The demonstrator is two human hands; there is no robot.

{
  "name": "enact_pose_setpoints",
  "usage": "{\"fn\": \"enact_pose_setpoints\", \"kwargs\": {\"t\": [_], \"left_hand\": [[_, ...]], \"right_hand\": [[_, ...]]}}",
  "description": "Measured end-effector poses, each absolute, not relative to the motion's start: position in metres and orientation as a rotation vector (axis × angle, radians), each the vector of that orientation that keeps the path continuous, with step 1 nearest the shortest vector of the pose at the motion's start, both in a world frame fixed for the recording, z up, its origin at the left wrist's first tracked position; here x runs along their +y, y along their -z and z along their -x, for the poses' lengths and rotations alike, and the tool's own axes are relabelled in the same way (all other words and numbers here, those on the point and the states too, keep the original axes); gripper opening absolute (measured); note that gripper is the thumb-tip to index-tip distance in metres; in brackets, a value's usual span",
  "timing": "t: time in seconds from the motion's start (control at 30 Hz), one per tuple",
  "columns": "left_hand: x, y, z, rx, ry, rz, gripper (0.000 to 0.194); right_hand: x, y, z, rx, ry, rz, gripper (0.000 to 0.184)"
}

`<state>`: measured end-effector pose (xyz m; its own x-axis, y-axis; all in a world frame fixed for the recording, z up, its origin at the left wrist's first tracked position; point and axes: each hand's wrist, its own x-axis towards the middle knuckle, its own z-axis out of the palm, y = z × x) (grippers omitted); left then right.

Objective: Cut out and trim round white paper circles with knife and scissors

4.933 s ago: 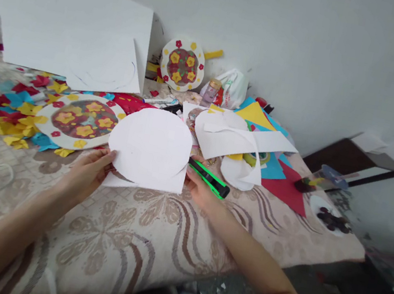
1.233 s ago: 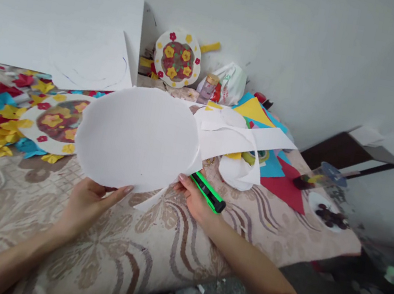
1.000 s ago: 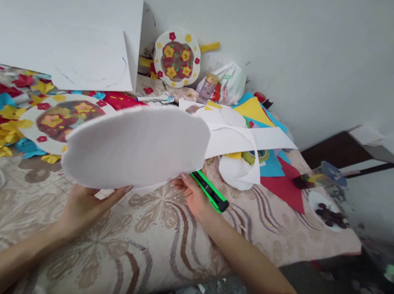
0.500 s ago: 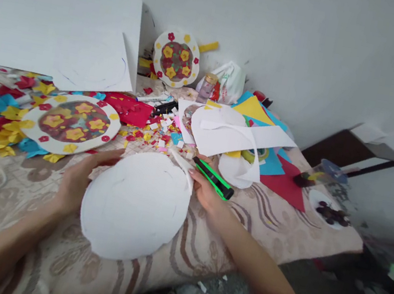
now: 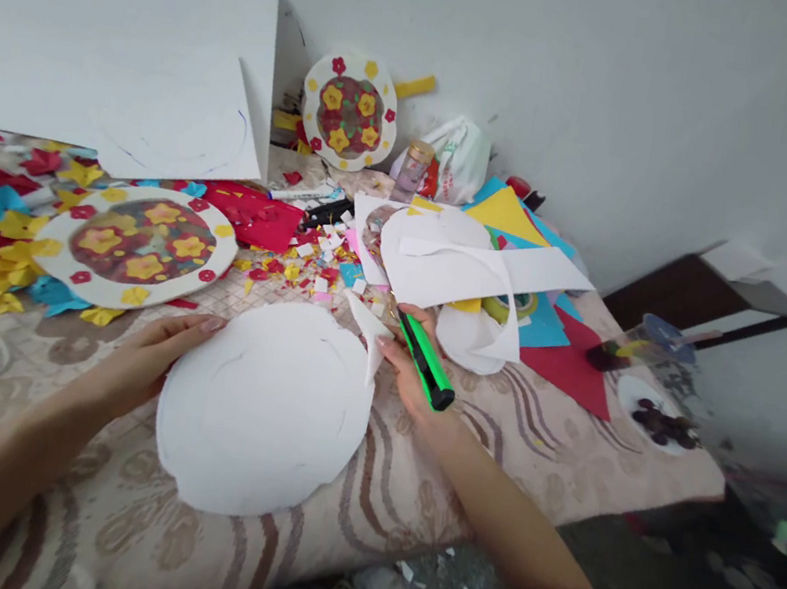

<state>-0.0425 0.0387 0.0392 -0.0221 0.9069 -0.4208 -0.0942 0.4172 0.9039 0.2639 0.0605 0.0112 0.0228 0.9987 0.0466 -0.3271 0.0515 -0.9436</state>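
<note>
A white foam disc (image 5: 267,409) with faint pen marks and an uneven edge lies tilted over the front of the table. My left hand (image 5: 159,350) grips its upper left edge, thumb on top and fingers underneath. In my right hand (image 5: 414,374) is a green and black utility knife (image 5: 426,356), tucked between thumb and fingers with its handle end toward me. The same hand pinches a thin white offcut (image 5: 370,331) against the disc's upper right edge. I cannot see whether the blade is out.
Left of the disc sits a flower-trimmed round plaque (image 5: 139,247); another plaque (image 5: 350,111) leans on the wall. Colored paper flowers (image 5: 14,238), scraps and white cut sheets (image 5: 473,273) spread behind. A white board (image 5: 114,42) stands back left. A plate (image 5: 653,417) with dark fruit is right.
The foam sheet was lifted and tipped, then turned and lowered toward me as a full round. A strip of offcut now hangs at my right hand, and the knife has turned more upright.
</note>
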Motion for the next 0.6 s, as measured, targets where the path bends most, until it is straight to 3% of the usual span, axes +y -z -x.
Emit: {"fn": "enact_pose_setpoints", "kwargs": {"t": [0.2,0.37,0.43,0.5,0.6], "left_hand": [[0.038,-0.038,0.044,1.361,-0.974,-0.809,0.044],[0.041,-0.039,0.047,1.305,-0.917,-0.839,0.034],[0.041,-0.040,0.049,1.295,-0.908,-0.847,0.034],[0.040,-0.040,0.051,1.292,-0.889,-0.853,0.038],[0.037,-0.042,0.051,1.308,-0.850,-0.918,0.041]], "right_hand": [[0.069,-0.018,-0.276,-1.039,-1.214,0.960,0.053],[0.092,-0.033,-0.329,-1.199,-0.836,1.155,0.053],[0.096,-0.041,-0.343,-1.172,-0.476,1.307,0.047],[0.093,-0.047,-0.343,-1.160,-0.314,1.310,0.044],[0.083,-0.051,-0.320,-1.198,-0.649,1.132,0.045]]}}
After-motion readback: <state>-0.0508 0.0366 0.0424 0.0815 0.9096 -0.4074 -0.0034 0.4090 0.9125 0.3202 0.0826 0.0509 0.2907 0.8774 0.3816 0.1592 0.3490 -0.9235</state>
